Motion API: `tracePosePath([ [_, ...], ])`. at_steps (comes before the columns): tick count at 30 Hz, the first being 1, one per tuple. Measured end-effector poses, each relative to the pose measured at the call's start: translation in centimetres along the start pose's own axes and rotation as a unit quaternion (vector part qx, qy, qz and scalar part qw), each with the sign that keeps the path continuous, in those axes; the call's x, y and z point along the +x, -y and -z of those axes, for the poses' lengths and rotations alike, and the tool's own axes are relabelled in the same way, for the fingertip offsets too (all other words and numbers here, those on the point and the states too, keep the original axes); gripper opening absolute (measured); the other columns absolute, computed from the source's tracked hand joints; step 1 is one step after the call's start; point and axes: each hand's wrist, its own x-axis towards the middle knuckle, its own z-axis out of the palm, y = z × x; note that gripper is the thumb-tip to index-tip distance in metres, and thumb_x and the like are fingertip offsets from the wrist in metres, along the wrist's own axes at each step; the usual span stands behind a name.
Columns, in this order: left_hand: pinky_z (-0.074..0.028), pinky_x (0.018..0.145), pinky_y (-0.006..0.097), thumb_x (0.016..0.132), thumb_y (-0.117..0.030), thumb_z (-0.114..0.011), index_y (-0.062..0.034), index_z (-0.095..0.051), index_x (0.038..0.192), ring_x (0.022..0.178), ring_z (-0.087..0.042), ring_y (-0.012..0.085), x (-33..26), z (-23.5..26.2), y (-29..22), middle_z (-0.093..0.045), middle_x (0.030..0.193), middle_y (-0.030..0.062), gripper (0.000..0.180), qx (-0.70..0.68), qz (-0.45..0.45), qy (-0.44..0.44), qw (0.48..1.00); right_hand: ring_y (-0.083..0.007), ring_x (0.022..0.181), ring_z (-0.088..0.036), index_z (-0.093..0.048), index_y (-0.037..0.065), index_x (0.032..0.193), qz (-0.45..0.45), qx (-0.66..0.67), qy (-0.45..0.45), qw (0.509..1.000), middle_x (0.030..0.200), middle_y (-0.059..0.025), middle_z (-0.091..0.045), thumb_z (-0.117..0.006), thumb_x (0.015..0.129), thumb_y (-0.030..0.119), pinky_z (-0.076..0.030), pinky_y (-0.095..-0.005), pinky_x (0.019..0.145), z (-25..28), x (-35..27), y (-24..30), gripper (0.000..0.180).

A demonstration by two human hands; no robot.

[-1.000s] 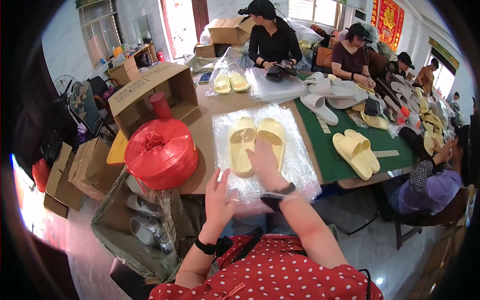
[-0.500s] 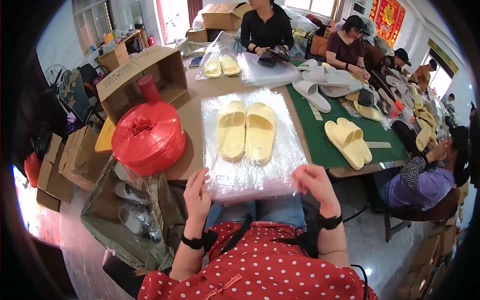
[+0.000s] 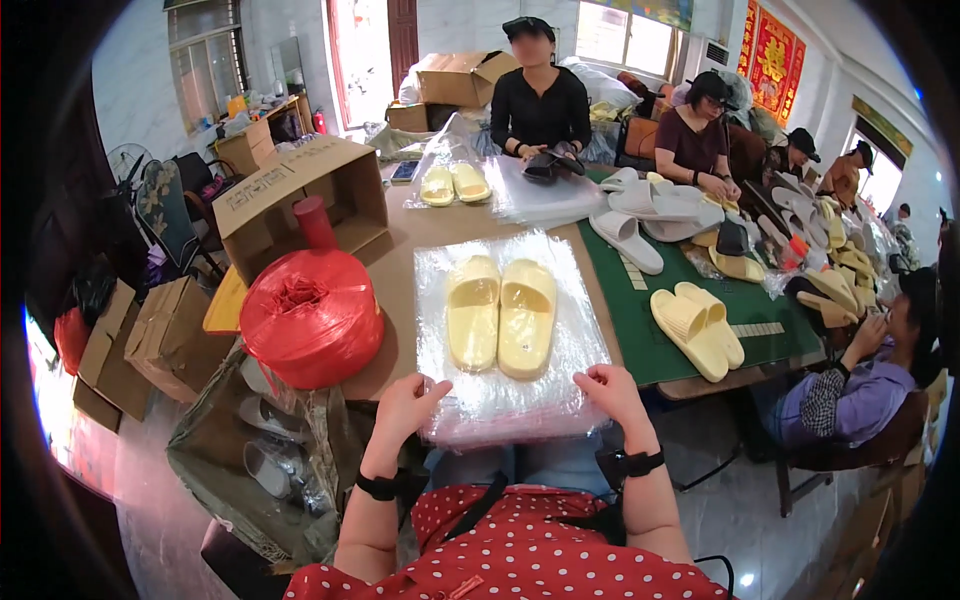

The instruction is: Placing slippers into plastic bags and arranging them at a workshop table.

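Observation:
A pair of pale yellow slide slippers (image 3: 525,330) lies side by side, toes away from me, inside or under clear film on a stack of clear plastic bags (image 3: 510,412). I cannot tell whether the film covers them fully. My left hand (image 3: 405,412) pinches the near left edge of the top plastic bag between thumb and fingers. At the near right edge, my right hand (image 3: 612,392) has its thumb and forefinger closed on the same bag. The stack's near end overhangs the table edge above my lap.
A big red twine roll (image 3: 312,325) and an open cardboard box (image 3: 330,195) stand left. Right, on a green mat (image 3: 640,345), lie another yellow pair (image 3: 697,325) and piled grey slippers (image 3: 655,205). Bagged slippers (image 3: 455,183) lie at the far side. Several co-workers sit around the table.
Both hands have come onto the bag's near edges and closed there; the right hand was raised and loosely curled before. The view has tilted up, so the table sits lower in it.

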Motion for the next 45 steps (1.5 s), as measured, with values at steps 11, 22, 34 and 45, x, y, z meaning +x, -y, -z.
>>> tracePosePath([
  [11, -0.042, 0.058, 0.024, 0.089, -0.022, -0.071, 0.0018, -0.075, 0.095, 0.065, -0.056, 0.0067, -0.6, 1.1, 2.0, -0.067, 0.072, 0.0003, 0.025, -0.26, -0.003, 0.028, 0.965, -0.0103, 0.071, -0.064, -0.074, -0.002, 0.095, -0.037, 0.132, 0.026, 0.99, 0.078, -0.0032, -0.072, -0.072, 0.089, 0.023, -0.049, -0.0246, 0.066, 2.0, -0.2, -1.6, 0.026],
  [22, -0.04, 0.051, 0.021, 0.092, -0.018, -0.068, 0.0016, -0.074, 0.089, 0.054, -0.053, 0.0058, 0.7, 2.3, 0.6, -0.073, 0.082, 0.0037, 0.02, -0.311, 0.015, 0.098, 0.945, -0.0043, 0.058, -0.055, -0.073, 0.001, 0.101, -0.026, 0.199, 0.039, 0.979, 0.084, -0.0045, -0.073, -0.068, 0.093, 0.017, -0.039, -0.0189, 0.051, 4.3, 0.7, -0.3, 0.019],
  [34, -0.053, 0.085, 0.026, 0.089, 0.004, -0.066, 0.0044, -0.072, 0.103, 0.097, -0.067, 0.0151, 2.9, 0.0, -0.3, -0.073, 0.108, 0.01, 0.015, -0.333, -0.224, -0.138, 0.906, -0.0105, 0.09, -0.064, -0.064, -0.001, 0.101, 0.213, 0.306, -0.108, 0.921, 0.095, -0.004, -0.068, -0.058, 0.099, 0.005, -0.053, -0.0257, 0.083, 3.4, 3.8, 1.6, 0.009],
  [45, -0.04, 0.111, 0.046, 0.09, -0.012, -0.068, -0.0006, -0.07, 0.112, 0.135, -0.048, 0.0412, -0.8, -0.9, 1.4, -0.063, 0.131, 0.0196, 0.025, 0.029, -0.234, -0.12, 0.964, -0.0341, 0.111, -0.06, -0.062, 0.001, 0.117, 0.235, -0.09, -0.24, 0.937, 0.121, -0.0186, -0.062, -0.062, 0.091, 0.004, -0.047, -0.0417, 0.097, 0.4, 0.3, -2.0, 0.026],
])
